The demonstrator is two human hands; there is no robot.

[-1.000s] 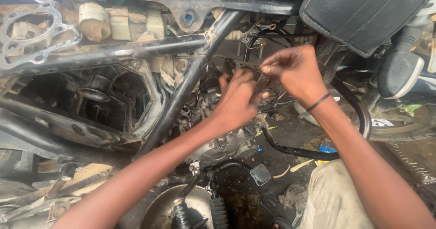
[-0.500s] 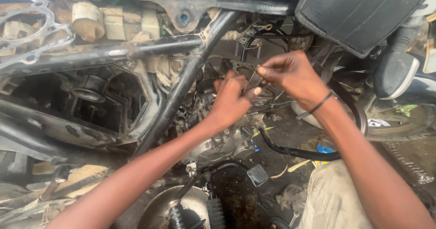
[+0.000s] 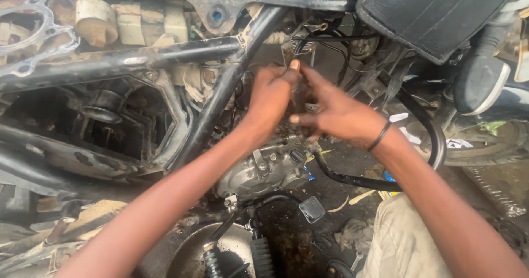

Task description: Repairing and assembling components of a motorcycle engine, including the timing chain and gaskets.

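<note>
Your left hand [image 3: 270, 96] and right hand [image 3: 336, 115] meet at a small dark part [image 3: 300, 96] (hard to make out) behind the frame tube [image 3: 226, 85], above the engine [image 3: 259, 170]; both pinch it.

left hand [image 3: 270, 96]: fingers up against wiring [image 3: 308, 38] behind frame tube [image 3: 231, 85]
right hand [image 3: 336, 112]: beside left, above engine case [image 3: 259, 173]
</note>
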